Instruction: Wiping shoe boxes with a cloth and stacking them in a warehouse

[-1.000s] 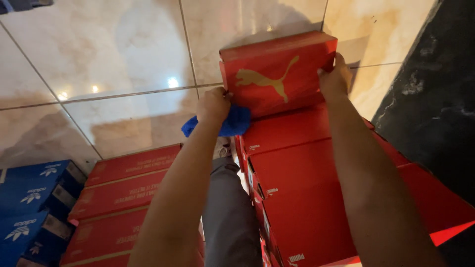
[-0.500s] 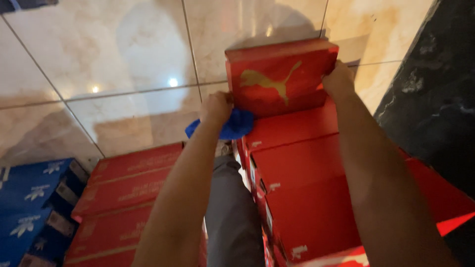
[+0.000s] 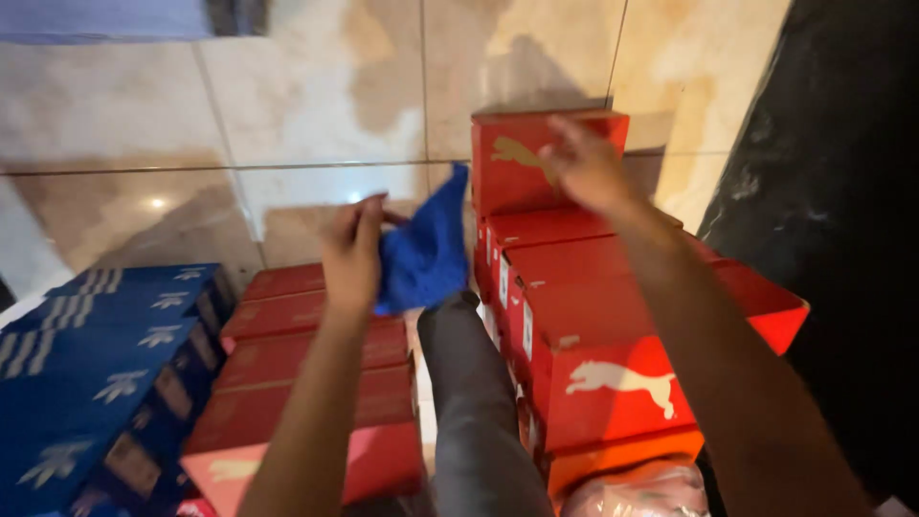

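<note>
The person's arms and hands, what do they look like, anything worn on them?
Both forearms are bare as far as the picture reaches, with no sleeve in view. The left hand and the right hand wear no gloves, and no watch, ring or band shows. The right hand is motion-blurred, so small details there cannot be told.

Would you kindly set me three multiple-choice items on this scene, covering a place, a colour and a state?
1. Where do the blue boxes lie?
A. lower left
B. upper right
C. on the red stack

2. What colour is the cloth?
A. white
B. blue
C. yellow

3. What is the left hand doing?
A. resting flat on the floor
B. gripping the cloth
C. lifting a red box

Key: 1 A, they fill the lower left corner; 2 B, it is plainly blue; 3 B, its fingers pinch the cloth, while the right hand is at the top red box.
</note>
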